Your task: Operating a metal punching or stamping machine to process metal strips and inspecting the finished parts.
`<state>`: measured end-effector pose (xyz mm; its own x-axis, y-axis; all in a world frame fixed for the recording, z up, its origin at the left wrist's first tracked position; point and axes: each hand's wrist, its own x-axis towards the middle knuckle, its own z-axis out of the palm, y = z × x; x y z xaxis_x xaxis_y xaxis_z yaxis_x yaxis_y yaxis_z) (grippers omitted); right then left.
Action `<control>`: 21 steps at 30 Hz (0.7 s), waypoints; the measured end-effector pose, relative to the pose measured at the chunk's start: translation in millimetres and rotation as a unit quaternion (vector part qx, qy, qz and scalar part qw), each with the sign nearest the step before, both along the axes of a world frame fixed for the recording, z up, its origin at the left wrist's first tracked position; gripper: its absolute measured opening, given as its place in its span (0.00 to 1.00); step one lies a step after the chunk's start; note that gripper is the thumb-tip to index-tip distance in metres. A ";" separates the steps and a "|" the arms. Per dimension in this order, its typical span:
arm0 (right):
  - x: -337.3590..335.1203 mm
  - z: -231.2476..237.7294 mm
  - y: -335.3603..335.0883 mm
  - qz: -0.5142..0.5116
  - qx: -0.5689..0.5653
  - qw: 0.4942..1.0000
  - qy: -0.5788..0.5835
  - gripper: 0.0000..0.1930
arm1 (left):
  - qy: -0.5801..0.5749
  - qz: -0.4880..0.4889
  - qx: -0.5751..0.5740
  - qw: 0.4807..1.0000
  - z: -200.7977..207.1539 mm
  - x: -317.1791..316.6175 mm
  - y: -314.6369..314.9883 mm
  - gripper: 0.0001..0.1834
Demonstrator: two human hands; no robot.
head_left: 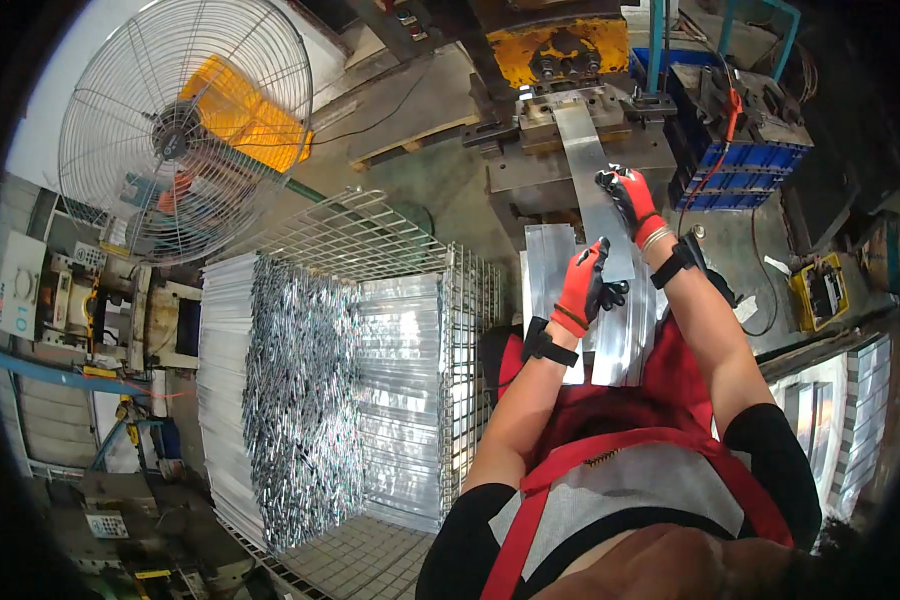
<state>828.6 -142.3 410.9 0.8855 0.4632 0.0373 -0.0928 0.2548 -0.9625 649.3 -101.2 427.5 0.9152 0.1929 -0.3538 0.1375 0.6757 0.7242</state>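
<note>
A long flat metal strip (588, 165) runs from the press die (573, 112) toward me. My right hand (630, 200), in a red glove with black fingertips, grips the strip's right edge, fingers on top. Lower down, my left hand (582, 288), gloved alike, closes at the strip's near left corner; one fingertip lies over the metal, other fingers curl by the near end. The strip's underside is hidden. Beneath it, more metal strips (622, 345) lie over my lap.
To my left stands a wire mesh cage (475, 330) with tall stacks of metal strips (400, 400). Beyond it are a large fan (175, 135) and a yellow crate (245, 115). Blue crates (735, 175) stand right of the press; a yellow bin (820, 292) sits farther right.
</note>
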 end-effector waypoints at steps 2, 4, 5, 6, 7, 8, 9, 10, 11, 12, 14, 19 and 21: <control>7.9 -7.1 -2.5 -0.010 -0.003 1.000 -0.010 0.08 | 0.002 -0.021 0.014 1.000 2.0 1.6 -1.3 0.18; 2.6 -0.2 -1.0 -0.002 -0.015 1.000 -0.013 0.08 | 0.003 -0.009 0.013 1.000 1.6 -0.2 0.2 0.18; 0.5 3.4 -0.1 0.001 -0.021 1.000 -0.014 0.08 | 0.003 -0.003 0.012 1.000 1.5 -0.9 1.0 0.18; -0.1 5.0 -0.7 -0.001 -0.018 1.000 -0.013 0.08 | 0.002 -0.002 0.009 1.000 1.1 -0.7 0.5 0.18; -1.0 6.4 -1.1 -0.003 -0.014 1.000 -0.013 0.08 | 0.002 -0.002 0.005 1.000 0.8 -0.3 0.3 0.18; -1.8 7.8 -1.5 -0.005 -0.010 1.000 -0.012 0.08 | 0.001 -0.001 0.001 1.000 0.4 0.2 0.1 0.18; -4.0 9.9 -0.3 -0.007 -0.009 1.000 -0.009 0.08 | -0.010 0.002 0.000 1.000 -3.9 0.1 1.5 0.18; -6.6 11.9 1.0 -0.008 -0.009 1.000 -0.006 0.08 | -0.021 0.005 0.000 1.000 -8.3 -0.1 3.3 0.18; -9.5 13.9 2.5 -0.009 -0.008 1.000 -0.003 0.08 | -0.032 0.008 0.000 0.999 -12.7 -1.1 4.9 0.18; -6.2 10.1 0.5 -0.009 -0.006 1.000 -0.009 0.08 | -0.030 0.003 0.002 1.000 -9.2 -0.8 3.7 0.18; 0.3 3.1 -3.4 -0.009 -0.001 1.000 -0.019 0.08 | -0.027 -0.005 0.007 1.000 -2.4 -1.3 0.9 0.18; -9.5 14.2 -3.0 -0.024 -0.079 0.996 0.011 0.07 | 0.033 0.027 0.012 0.999 16.0 -4.7 -3.8 0.15; -9.4 14.1 -1.4 -0.014 -0.045 0.999 0.013 0.06 | 0.014 0.026 0.008 1.000 13.5 -5.3 -2.8 0.15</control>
